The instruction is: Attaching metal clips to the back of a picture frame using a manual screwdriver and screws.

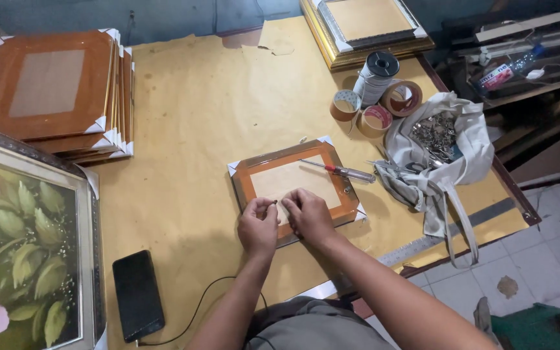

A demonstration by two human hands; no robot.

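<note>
A: What is held in the left hand (258,225)?

B: A small dark piece (273,202), too small to be identified, is pinched between its thumb and fingertips. It is kept just above the near edge of the small orange picture frame (291,183), which is laid face down on the brown paper-covered table (196,116).

A: And the right hand (308,216)?

B: It is pressed down on the near edge of the frame, right beside the pinch, with the fingers curled. Whether anything is gripped in it cannot be told.

A: What is found beyond the pinch?

B: A screwdriver (339,170) is laid across the far side of the frame. Further off and to the right, three rolls of tape (374,107) are grouped beside a white cloth bag (445,146) filled with small metal parts.

A: And to the left of the pinch?

B: A black phone (137,295) with a cable attached is seen nearer the body. A stack of orange frames (56,91) is set well apart at the far left, and a framed painting of leaves (24,246) is placed at the near left.
</note>
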